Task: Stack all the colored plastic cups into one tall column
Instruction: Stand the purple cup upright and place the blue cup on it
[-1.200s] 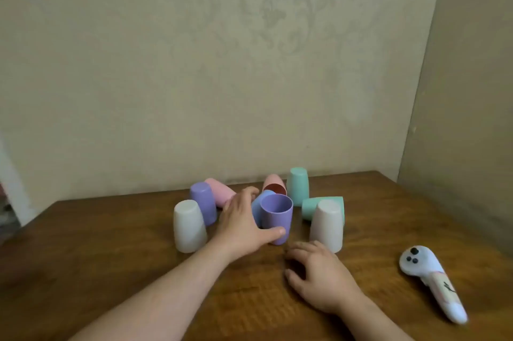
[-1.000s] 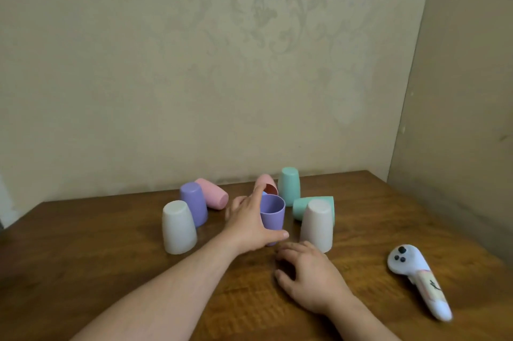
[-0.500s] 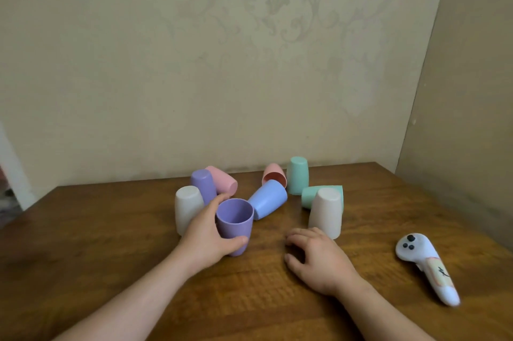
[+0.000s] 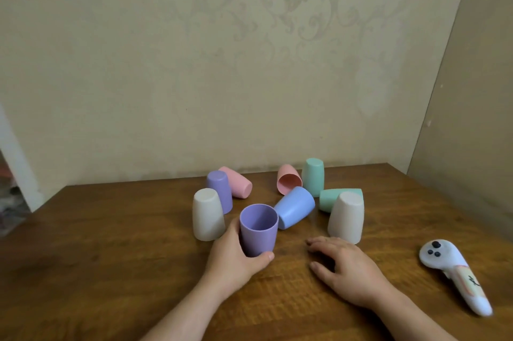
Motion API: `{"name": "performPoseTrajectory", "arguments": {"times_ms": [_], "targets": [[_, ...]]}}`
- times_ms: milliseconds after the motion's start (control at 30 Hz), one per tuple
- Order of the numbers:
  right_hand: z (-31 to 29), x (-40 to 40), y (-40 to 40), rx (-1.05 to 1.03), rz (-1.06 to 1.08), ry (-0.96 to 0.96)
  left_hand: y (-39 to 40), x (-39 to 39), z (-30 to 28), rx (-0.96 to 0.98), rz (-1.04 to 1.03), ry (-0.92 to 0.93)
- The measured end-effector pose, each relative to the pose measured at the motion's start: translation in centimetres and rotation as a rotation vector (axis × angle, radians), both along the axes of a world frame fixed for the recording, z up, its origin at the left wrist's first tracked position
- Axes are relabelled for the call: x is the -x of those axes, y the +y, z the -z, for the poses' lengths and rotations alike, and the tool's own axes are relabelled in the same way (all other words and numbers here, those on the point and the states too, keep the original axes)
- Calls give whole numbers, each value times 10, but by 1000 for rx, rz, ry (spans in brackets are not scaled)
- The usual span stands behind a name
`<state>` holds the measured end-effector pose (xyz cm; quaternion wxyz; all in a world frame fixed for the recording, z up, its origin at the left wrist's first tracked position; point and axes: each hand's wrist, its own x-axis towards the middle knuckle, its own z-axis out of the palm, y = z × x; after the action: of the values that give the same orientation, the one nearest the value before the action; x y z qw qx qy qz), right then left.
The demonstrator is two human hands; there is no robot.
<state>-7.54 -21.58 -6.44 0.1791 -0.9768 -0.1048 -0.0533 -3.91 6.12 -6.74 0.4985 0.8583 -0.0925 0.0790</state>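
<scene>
My left hand (image 4: 231,256) grips an upright purple cup (image 4: 258,229), mouth up, on the wooden table (image 4: 111,243). Just left of it stands an inverted white cup (image 4: 207,214); behind that, an inverted purple cup (image 4: 219,195) and a pink cup (image 4: 237,185) on its side. A blue cup (image 4: 294,207) lies on its side to the right of the held cup. Farther back lie another pink cup (image 4: 288,182), a green inverted cup (image 4: 313,180), a green cup (image 4: 329,199) on its side and a second inverted white cup (image 4: 346,217). My right hand (image 4: 344,265) rests flat on the table, holding nothing.
A white game controller (image 4: 455,271) lies on the table at the right. Walls close the table in at the back (image 4: 249,63) and on the right (image 4: 477,90). The table's left edge drops off toward a doorway.
My left hand has pulled the upright purple cup toward me and to the left, away from the cluster, which uncovered the blue cup. My right hand has stayed flat on the table.
</scene>
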Motion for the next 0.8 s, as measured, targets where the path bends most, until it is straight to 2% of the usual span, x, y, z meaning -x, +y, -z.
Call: {"name": "performPoseTrajectory", "arguments": {"times_ms": [167, 367, 433, 500, 533, 600, 733, 800], "targets": [[-8, -4, 16, -46, 144, 2, 4, -2, 1, 39, -80, -23], [-61, -50, 63, 114, 336, -136, 7, -7, 1, 112, -109, -32], [-81, -71, 71, 148, 442, -80, 8, -8, 2, 118, -95, -40], [-88, -85, 75, 125, 489, 101, 9, -8, 4, 110, -94, -50], [-86, -89, 77, 105, 478, 176, 9, -7, 5, 101, -93, -47], [-79, -91, 78, 14, 457, 208, 7, -4, 5, 97, -87, -48], [-61, -82, 71, -290, 372, 134, 7, -4, 4, 94, -90, -69], [-53, -75, 66, -464, 298, 39, 6, -4, 4, 89, -97, -64]]}}
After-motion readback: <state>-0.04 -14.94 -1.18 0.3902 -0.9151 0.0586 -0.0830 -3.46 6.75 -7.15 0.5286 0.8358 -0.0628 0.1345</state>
